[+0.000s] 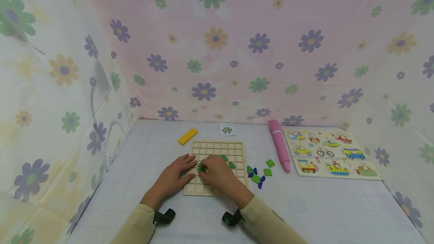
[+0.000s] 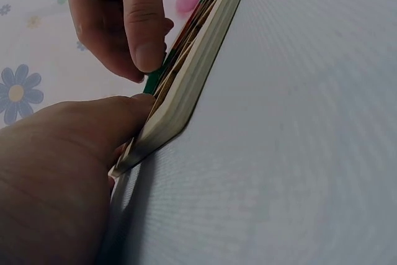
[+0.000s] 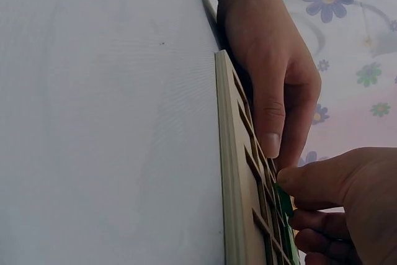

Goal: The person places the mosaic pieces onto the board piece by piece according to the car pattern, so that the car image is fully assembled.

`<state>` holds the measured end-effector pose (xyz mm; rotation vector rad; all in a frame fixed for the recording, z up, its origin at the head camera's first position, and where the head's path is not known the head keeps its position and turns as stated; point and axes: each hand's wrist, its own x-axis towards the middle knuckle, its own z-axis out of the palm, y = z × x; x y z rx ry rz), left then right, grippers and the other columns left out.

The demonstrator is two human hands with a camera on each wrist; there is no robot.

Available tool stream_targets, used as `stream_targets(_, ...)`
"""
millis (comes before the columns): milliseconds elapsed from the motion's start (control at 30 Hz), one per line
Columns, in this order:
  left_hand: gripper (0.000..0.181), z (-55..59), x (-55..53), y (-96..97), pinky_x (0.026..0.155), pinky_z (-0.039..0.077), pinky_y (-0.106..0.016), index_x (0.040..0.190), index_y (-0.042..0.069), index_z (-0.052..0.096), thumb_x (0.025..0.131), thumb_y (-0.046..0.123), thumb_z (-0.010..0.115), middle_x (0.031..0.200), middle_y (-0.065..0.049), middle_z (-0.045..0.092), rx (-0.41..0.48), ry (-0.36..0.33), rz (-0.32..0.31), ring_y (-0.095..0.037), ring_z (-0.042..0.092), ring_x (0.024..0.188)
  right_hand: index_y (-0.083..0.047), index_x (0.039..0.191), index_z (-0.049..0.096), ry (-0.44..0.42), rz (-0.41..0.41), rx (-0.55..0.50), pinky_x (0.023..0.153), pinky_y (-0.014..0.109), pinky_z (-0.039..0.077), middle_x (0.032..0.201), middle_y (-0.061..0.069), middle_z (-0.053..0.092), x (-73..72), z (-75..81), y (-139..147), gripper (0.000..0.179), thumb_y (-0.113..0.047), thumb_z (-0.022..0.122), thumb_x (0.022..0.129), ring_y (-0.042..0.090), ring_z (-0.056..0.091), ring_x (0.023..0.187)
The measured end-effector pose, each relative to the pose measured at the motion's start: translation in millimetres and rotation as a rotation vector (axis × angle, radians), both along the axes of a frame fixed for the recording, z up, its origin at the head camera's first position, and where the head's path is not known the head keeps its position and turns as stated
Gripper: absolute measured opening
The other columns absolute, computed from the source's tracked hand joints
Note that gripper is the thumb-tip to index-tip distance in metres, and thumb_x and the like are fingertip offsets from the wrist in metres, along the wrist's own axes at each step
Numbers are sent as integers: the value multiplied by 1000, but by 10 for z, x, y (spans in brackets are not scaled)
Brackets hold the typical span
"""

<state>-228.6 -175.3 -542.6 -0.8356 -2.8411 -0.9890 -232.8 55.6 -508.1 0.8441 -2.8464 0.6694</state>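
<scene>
A wooden grid board (image 1: 198,188) lies flat on the table in the head view. My left hand (image 1: 173,174) rests at its left edge, fingers stretched out and thumb on the board. Over the middle of the grid, my right hand (image 1: 219,174) pinches a green piece (image 3: 283,200) between thumb and fingers, down at the cells. In the left wrist view that green piece (image 2: 152,80) shows under the right thumb. More green rounded pieces (image 1: 232,165) sit in cells beyond and right of the right hand, which hides part of the grid.
Right of the board lie loose green squares (image 1: 268,172) and small blue pieces (image 1: 260,185). Behind it are a yellow block (image 1: 188,136) and a small picture card (image 1: 227,129). A long pink case (image 1: 280,146) and a vehicle puzzle board (image 1: 333,170) are further right.
</scene>
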Motion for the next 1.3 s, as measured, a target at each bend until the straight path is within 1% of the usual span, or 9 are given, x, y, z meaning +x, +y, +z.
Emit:
stream_targets(100, 52, -3, 1, 0, 124, 32, -65, 153, 14, 65, 106, 35, 73, 167, 0, 48, 8, -3, 2, -36, 33, 160, -14, 106, 82, 5, 0, 3, 84, 31, 57, 93, -8, 70, -6, -19, 4, 16, -25, 87, 95, 11, 62, 89)
stream_targets(300, 52, -9, 1, -3, 124, 32, -65, 153, 13, 65, 106, 35, 73, 167, -1, 48, 12, -3, 0, -36, 33, 160, -15, 104, 82, 16, -2, -2, 84, 32, 57, 92, -8, 68, 2, -9, 21, 14, -23, 88, 95, 12, 62, 91)
stream_targets(567, 53, -19, -6, 2, 124, 31, -64, 154, 14, 64, 106, 36, 72, 167, 0, 48, 13, -9, 1, -35, 32, 160, -15, 102, 83, 12, -18, 26, 83, 32, 56, 88, -10, 66, -7, -12, 9, 13, -26, 87, 96, 11, 60, 87)
stream_targets(733, 52, -33, -12, 0, 124, 31, -64, 153, 14, 65, 106, 35, 73, 167, 0, 48, 12, -11, 3, -35, 32, 160, -14, 100, 83, 12, -26, 27, 81, 31, 56, 88, -9, 66, -3, -14, 3, 14, -26, 88, 95, 11, 59, 86)
stream_targets(1033, 52, -34, -13, -6, 124, 31, -64, 153, 14, 65, 106, 35, 73, 167, 0, 49, 15, -8, 4, -34, 32, 160, -14, 98, 82, 17, -62, 34, 80, 31, 56, 88, -9, 66, 23, -8, -18, 15, -27, 88, 94, 11, 59, 86)
stream_targets(1200, 52, -31, -9, -2, 124, 32, -64, 153, 14, 65, 106, 35, 73, 166, 0, 49, 15, -5, 8, -35, 33, 160, -13, 101, 82, -5, -68, 10, 84, 34, 57, 95, -6, 70, 21, 9, 2, 16, -27, 86, 96, 15, 61, 93)
stream_targets(1300, 52, -18, -2, 3, 124, 32, -64, 152, 14, 66, 106, 35, 73, 166, 0, 50, 20, -10, 9, -34, 33, 160, -11, 104, 82, -26, -68, -10, 87, 37, 58, 100, -3, 72, 10, 49, 65, 17, -26, 86, 96, 18, 63, 98)
